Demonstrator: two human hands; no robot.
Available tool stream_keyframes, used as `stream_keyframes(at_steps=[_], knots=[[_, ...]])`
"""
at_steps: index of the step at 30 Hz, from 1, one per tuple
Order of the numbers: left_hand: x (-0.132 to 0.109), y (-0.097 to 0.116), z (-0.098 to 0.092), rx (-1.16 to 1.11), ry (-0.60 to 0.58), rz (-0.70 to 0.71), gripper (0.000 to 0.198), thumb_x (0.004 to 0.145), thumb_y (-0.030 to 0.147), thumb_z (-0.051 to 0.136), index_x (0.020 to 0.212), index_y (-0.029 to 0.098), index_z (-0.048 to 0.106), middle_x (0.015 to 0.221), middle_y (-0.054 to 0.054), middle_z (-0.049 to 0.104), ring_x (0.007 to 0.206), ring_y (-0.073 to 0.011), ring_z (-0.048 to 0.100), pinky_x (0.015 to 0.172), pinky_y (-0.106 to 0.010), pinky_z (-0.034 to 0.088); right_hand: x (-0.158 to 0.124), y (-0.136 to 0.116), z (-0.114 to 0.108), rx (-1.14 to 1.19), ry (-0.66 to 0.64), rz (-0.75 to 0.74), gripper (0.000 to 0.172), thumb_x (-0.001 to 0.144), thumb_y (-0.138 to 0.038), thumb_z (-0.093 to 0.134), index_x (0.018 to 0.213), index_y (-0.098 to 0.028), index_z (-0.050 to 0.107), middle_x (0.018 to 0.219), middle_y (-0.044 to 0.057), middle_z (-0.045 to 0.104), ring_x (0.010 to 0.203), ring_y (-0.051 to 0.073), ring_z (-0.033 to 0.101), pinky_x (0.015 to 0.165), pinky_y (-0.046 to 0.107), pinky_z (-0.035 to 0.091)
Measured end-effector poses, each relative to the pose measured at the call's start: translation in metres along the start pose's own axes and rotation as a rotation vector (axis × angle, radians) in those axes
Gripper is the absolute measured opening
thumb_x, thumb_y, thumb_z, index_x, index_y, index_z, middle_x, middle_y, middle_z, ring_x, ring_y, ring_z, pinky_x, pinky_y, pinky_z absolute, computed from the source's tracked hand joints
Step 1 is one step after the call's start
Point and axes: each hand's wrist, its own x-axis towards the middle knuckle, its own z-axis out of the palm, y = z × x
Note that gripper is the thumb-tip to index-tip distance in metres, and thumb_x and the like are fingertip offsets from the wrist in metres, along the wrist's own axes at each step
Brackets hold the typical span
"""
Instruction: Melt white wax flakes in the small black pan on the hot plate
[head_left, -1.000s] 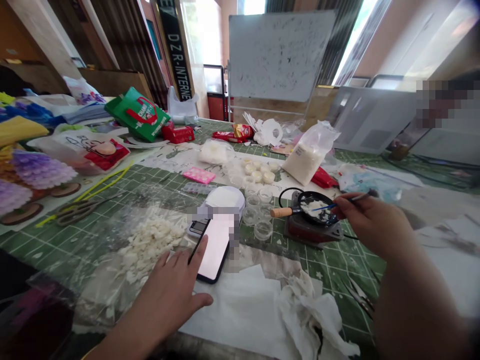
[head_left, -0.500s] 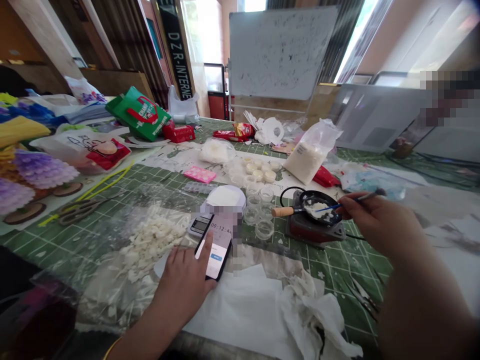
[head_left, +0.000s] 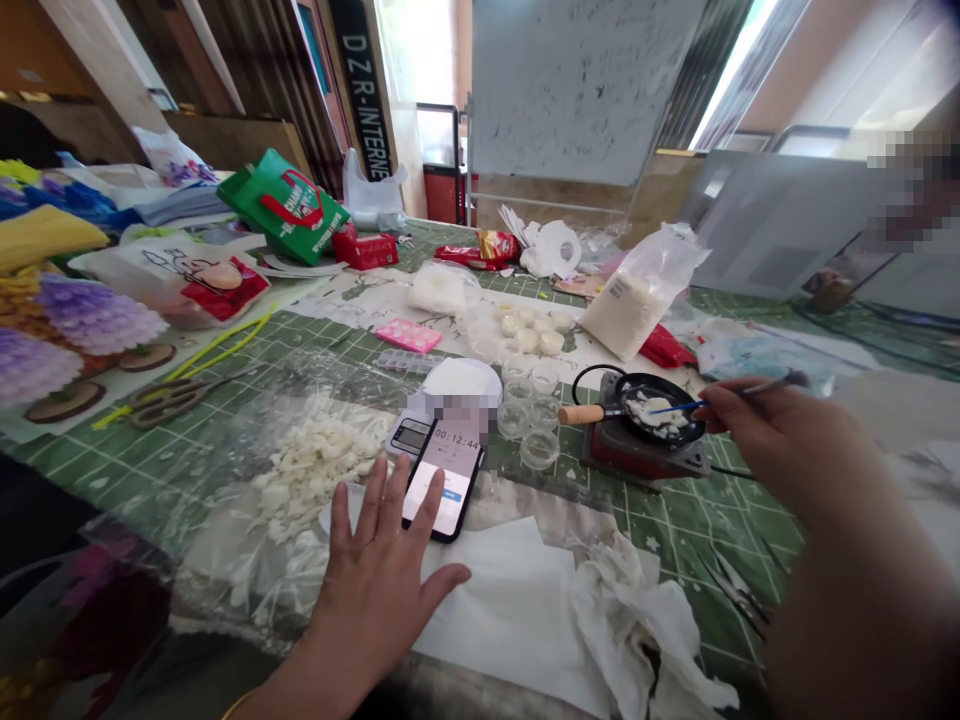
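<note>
My left hand (head_left: 382,575) hovers open with fingers spread over the near end of a phone (head_left: 445,478) whose lit screen shows a timer. The phone leans on a small scale (head_left: 450,395). My right hand (head_left: 772,440) is closed on a thin blue stick (head_left: 701,403) whose tip rests in white wax pieces inside a small black pan (head_left: 660,415). The pan has a wooden handle and sits on a small red heater (head_left: 637,455).
A clear bag of white wax chunks (head_left: 304,475) lies left of the phone. Small clear cups (head_left: 529,420) stand between scale and heater. Crumpled white paper (head_left: 630,625) lies at the front. Scissors (head_left: 176,395), paper flowers and bags crowd the left; a bag of white powder (head_left: 637,295) stands behind.
The phone screen went from blank white to showing a timer. My left hand tapped it, then lifted with fingers spread. The right hand keeps the stick in the pan.
</note>
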Motion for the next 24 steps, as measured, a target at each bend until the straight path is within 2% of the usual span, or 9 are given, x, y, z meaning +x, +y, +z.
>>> stream_keyframes(at_steps=[4,9,13,17,21,24], knots=[[-0.012,0.0,0.008,-0.08,-0.018,0.067,0.073,0.069,0.063,0.045,0.132,0.029,0.03,0.143,-0.011,0.018,0.129,-0.0361,0.01,0.099,-0.059,0.005,0.001,-0.001,0.001,0.012,-0.002,-0.001,0.034,0.073,-0.049,0.042,0.084,-0.026,0.065,0.068,0.003,0.065,0.061,0.022,0.057,0.056,0.03,0.039],[-0.01,0.001,0.017,-0.111,-0.018,0.08,0.072,0.07,0.064,0.043,0.131,0.028,0.033,0.143,-0.012,0.015,0.129,-0.0366,0.011,0.099,-0.06,0.004,0.002,0.001,0.001,0.022,-0.012,0.037,0.034,0.072,-0.05,0.042,0.079,-0.027,0.066,0.066,0.003,0.064,0.062,0.023,0.057,0.056,0.032,0.04],[-0.008,-0.002,0.017,-0.126,-0.048,0.115,0.073,0.069,0.065,0.044,0.13,0.027,0.036,0.143,-0.012,0.016,0.129,-0.0363,0.011,0.099,-0.059,0.004,0.0,0.0,-0.002,0.014,-0.031,0.068,0.033,0.071,-0.051,0.042,0.08,-0.028,0.066,0.067,0.002,0.064,0.064,0.023,0.057,0.057,0.032,0.04],[-0.001,-0.014,0.006,-0.148,-0.03,0.102,0.078,0.069,0.066,0.042,0.134,0.025,0.027,0.143,-0.012,0.014,0.129,-0.0353,0.012,0.1,-0.057,0.009,-0.002,-0.003,-0.005,-0.025,-0.064,0.073,0.036,0.07,-0.054,0.041,0.072,-0.028,0.065,0.064,0.003,0.063,0.063,0.024,0.056,0.058,0.034,0.04],[0.012,-0.033,-0.013,-0.127,0.043,-0.085,0.075,0.076,0.061,0.036,0.137,0.022,0.018,0.144,-0.011,0.009,0.13,-0.0341,0.005,0.101,-0.056,0.01,0.001,-0.002,-0.003,-0.027,-0.049,0.073,0.036,0.071,-0.053,0.04,0.077,-0.028,0.065,0.067,0.003,0.064,0.062,0.023,0.056,0.056,0.033,0.039],[0.022,-0.045,-0.028,-0.144,0.098,-0.159,0.067,0.08,0.058,0.03,0.137,0.024,0.017,0.145,-0.007,0.004,0.13,-0.0335,0.001,0.102,-0.056,0.009,0.003,0.001,-0.001,-0.108,-0.031,0.082,0.037,0.07,-0.054,0.04,0.075,-0.027,0.066,0.061,0.004,0.062,0.057,0.023,0.054,0.051,0.032,0.038]])
